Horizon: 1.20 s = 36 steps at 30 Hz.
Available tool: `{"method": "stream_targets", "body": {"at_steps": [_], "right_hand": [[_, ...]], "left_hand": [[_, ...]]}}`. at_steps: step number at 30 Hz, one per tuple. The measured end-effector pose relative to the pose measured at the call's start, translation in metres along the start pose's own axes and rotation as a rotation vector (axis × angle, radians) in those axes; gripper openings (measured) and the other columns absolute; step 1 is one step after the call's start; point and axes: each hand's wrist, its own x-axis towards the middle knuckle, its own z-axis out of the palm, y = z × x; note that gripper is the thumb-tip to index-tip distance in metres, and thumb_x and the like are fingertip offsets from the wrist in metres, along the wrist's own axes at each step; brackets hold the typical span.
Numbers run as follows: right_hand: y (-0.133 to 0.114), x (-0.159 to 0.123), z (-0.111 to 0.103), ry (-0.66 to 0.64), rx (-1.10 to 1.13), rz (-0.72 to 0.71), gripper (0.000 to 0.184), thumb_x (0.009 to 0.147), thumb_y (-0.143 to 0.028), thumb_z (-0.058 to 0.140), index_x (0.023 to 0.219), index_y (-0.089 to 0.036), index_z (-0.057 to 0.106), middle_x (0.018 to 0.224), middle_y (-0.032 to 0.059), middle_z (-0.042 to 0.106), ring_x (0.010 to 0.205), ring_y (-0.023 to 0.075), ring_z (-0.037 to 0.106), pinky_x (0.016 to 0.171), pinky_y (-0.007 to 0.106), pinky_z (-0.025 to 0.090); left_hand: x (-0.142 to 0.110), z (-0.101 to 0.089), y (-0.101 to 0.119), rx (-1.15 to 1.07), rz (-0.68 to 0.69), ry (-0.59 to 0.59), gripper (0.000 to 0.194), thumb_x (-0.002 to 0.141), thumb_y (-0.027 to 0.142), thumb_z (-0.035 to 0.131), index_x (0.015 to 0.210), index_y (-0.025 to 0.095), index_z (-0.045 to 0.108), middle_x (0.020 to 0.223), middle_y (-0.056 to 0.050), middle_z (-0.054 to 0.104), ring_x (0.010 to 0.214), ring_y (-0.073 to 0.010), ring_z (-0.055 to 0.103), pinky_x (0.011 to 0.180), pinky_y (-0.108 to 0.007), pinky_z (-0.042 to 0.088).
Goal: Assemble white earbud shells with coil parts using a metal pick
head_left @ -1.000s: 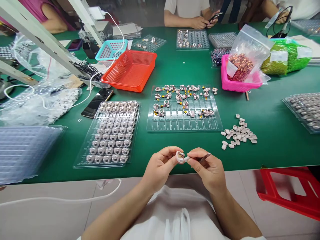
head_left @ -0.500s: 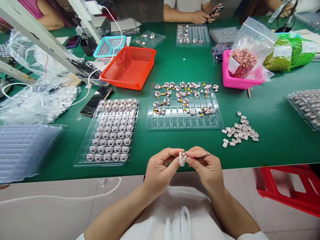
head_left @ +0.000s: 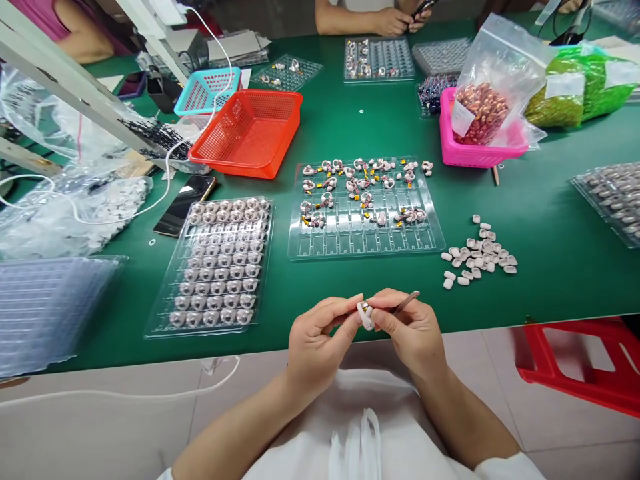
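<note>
Just past the table's near edge, my left hand (head_left: pixel 317 340) pinches a small white clip-shaped earbud (head_left: pixel 367 319) between thumb and fingertips. My right hand (head_left: pixel 413 337) is closed on the earbud's other side, thumb and index finger touching it. A thin brownish metal tool (head_left: pixel 409 300), perhaps tweezers, sticks out from the right fingers; its other end is hidden. A bit of yellow shows inside the earbud's curve. Beyond my hands lies a clear tray (head_left: pixel 330 243) with several similar white pieces bearing yellow tabs. Small white caps (head_left: pixel 473 257) lie loose to the right.
On the left are a filled clear tray (head_left: pixel 220 267), stacked empty trays (head_left: pixel 50 313) and a phone (head_left: pixel 183 207). A red basket (head_left: pixel 250 137) and a pink basket (head_left: pixel 483 155) stand farther back. A red stool (head_left: pixel 570 383) is at right. Another person's hands (head_left: pixel 395 21) hold a phone across the table.
The earbud has turned slightly between my fingers, and the tool's end now points higher out of my right hand. The view has shifted a little.
</note>
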Motion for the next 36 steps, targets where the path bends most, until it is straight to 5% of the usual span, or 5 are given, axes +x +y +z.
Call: {"method": "stream_targets", "body": {"at_steps": [8,13,24,29,36], "right_hand": [[-0.002,-0.001,-0.003,-0.001,-0.006,0.040,0.013,0.086,-0.019,0.073,0.098,-0.024,0.076,0.088,0.0040,0.068,0.078,0.0135,0.065,0.067,0.024,0.055],[-0.007,-0.002,-0.003,-0.022,-0.098,-0.077,0.011,0.087,-0.014,0.069,0.096,-0.021,0.071,0.087,0.0049,0.066,0.080,0.0146,0.065,0.068,0.026,0.054],[-0.005,-0.003,-0.006,-0.008,-0.374,-0.298,0.019,0.085,-0.005,0.065,0.094,-0.021,0.062,0.086,0.0035,0.059,0.076,0.0128,0.057,0.058,0.022,0.044],[-0.013,-0.004,-0.010,-0.059,-0.587,-0.316,0.030,0.087,-0.005,0.063,0.110,-0.023,0.063,0.090,0.0019,0.062,0.073,0.0100,0.056,0.057,0.021,0.045],[-0.021,-0.003,-0.014,-0.116,-0.745,-0.442,0.028,0.083,0.000,0.064,0.104,-0.019,0.061,0.094,0.0012,0.064,0.075,0.0063,0.057,0.059,0.017,0.044]], "left_hand": [[0.001,0.002,0.001,0.113,0.056,0.001,0.017,0.080,0.025,0.075,0.096,0.024,0.080,0.087,-0.004,0.074,0.074,-0.0088,0.066,0.064,-0.014,0.053],[0.001,0.003,0.003,0.125,0.024,0.000,0.015,0.081,0.027,0.074,0.094,0.024,0.080,0.086,-0.003,0.073,0.072,-0.0074,0.065,0.062,-0.012,0.052],[0.004,0.009,0.011,-0.253,-0.327,-0.006,0.021,0.072,0.030,0.083,0.089,0.019,0.077,0.082,-0.001,0.075,0.073,-0.0094,0.070,0.071,-0.015,0.060],[0.004,0.008,0.013,-0.186,-0.187,0.008,0.015,0.073,0.023,0.081,0.087,0.020,0.078,0.083,0.000,0.075,0.078,-0.0082,0.070,0.071,-0.012,0.058],[0.001,0.002,0.009,-0.056,0.016,0.008,0.015,0.078,0.021,0.076,0.093,0.024,0.078,0.086,0.001,0.075,0.078,-0.0067,0.070,0.071,-0.010,0.057]]}}
